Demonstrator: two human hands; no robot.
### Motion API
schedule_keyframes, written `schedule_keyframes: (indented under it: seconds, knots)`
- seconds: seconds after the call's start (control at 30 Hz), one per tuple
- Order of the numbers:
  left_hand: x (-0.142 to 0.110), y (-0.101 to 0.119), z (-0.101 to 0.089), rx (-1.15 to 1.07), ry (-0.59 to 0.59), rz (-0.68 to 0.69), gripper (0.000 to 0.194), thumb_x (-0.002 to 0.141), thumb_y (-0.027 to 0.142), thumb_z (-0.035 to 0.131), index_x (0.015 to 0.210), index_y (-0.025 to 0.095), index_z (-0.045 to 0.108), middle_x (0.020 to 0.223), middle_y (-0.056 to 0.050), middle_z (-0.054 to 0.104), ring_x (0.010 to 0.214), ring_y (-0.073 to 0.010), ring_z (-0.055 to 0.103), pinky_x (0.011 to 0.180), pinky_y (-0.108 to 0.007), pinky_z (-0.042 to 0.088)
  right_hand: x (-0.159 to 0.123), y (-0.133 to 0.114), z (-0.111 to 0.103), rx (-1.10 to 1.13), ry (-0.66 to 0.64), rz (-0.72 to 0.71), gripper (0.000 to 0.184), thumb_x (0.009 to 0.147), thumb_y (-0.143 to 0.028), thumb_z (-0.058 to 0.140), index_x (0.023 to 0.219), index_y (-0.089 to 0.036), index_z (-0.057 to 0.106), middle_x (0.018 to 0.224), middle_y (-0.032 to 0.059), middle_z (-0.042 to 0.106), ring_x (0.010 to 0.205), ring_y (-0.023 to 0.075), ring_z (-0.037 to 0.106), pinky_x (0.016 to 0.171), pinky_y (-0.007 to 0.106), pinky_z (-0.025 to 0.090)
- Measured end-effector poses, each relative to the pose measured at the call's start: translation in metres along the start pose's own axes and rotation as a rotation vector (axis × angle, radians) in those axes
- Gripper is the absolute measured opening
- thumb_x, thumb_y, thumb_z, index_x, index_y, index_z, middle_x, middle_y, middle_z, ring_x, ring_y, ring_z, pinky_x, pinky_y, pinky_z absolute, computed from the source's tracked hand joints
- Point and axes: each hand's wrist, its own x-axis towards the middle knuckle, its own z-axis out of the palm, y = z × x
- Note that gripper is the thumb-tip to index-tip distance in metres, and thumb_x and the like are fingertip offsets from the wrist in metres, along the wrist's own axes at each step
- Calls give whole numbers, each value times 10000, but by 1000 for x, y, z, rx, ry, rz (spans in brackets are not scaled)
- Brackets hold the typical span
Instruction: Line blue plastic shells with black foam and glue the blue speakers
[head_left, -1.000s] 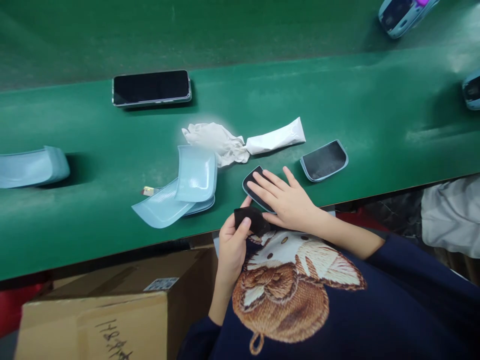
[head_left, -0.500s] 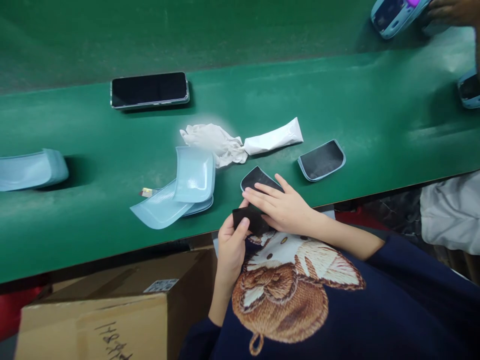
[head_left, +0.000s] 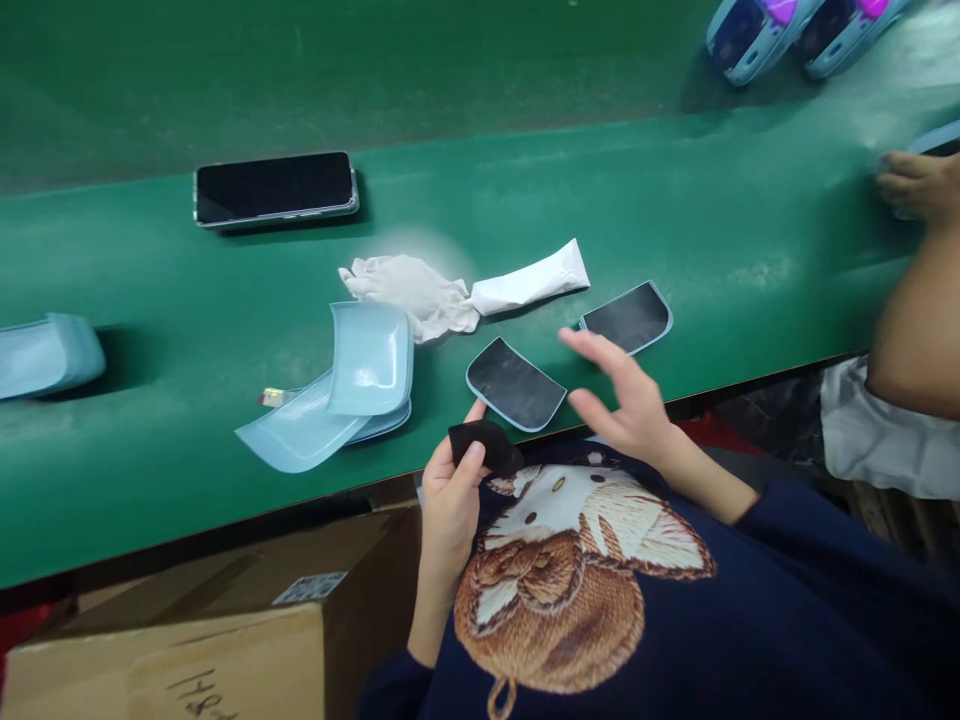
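Observation:
My left hand [head_left: 455, 485] pinches a thin black sheet [head_left: 484, 445], rounded at one end, between thumb and fingers just off the table's front edge. My right hand [head_left: 626, 400] is raised with its fingers apart, holding nothing. Between the two hands lies a light blue curved panel with a black face [head_left: 517, 385]. Another black-faced blue panel [head_left: 631, 316] lies beyond my right hand, whose fingertips overlap its near left corner in view. To the left, several plain light blue curved panels [head_left: 373, 360] lie in a fanned pile.
White gloves [head_left: 412, 290] and a white tube [head_left: 532, 280] lie behind the panels. A phone [head_left: 276, 188] is farther back. More blue panels [head_left: 45, 355] are stacked at far left. At right, a co-worker's hand [head_left: 926, 185] touches a blue piece; blue devices [head_left: 757, 40] stand behind. A cardboard box [head_left: 225, 620] is below.
My right hand has lifted off the near black-faced panel and moved right, opening its fingers. My left hand still holds the black sheet. The co-worker's hand has come down to the right edge.

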Motion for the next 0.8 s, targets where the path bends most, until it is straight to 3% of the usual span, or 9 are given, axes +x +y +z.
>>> schedule_keyframes:
  seconds: [0.07,0.17,0.33,0.5,0.6,0.8]
  knots:
    - [0,1,0,0,2,-2,229,796,361,827,965,213,782,1383,-112,662,808,-136,718,689,-197,577,-8,4,-12,87,201,138,495,1035,-248,447,1518,-264,345,1435,105,583,1295,227,596,1090,453,517]
    - [-1,2,-1,1,12,-1,207,797,346,827,943,207,782,1394,-111,652,812,-132,714,692,-193,576,-20,7,-20,76,269,197,459,1024,-239,460,1477,-260,392,1360,107,623,1217,240,645,1048,461,550]
    - [-2,2,1,4,45,-11,279,786,331,833,1042,232,782,1421,-103,627,975,-190,733,731,-218,596,-23,1,-6,-72,79,109,479,1021,-318,505,1480,-219,412,1388,135,617,1267,263,604,1044,469,522]
    - [0,2,2,17,51,-9,346,757,386,850,1044,205,782,1352,-147,674,998,-240,746,816,-290,614,-8,-22,22,-298,-203,70,718,977,-586,537,1526,-143,403,1538,184,475,1285,335,537,991,491,495]
    - [2,3,0,36,54,-27,350,744,399,857,1021,200,780,1343,-155,677,881,-219,760,826,-319,620,3,-31,32,-352,-335,146,775,950,-549,606,1568,-154,356,1508,176,501,1218,332,540,934,469,506]
    - [4,5,-2,40,56,-25,354,712,406,880,974,192,774,1286,-136,718,713,-147,718,659,-234,601,15,-29,33,-309,-331,189,724,927,-370,635,1557,-147,354,1401,167,540,1161,321,526,949,477,505]
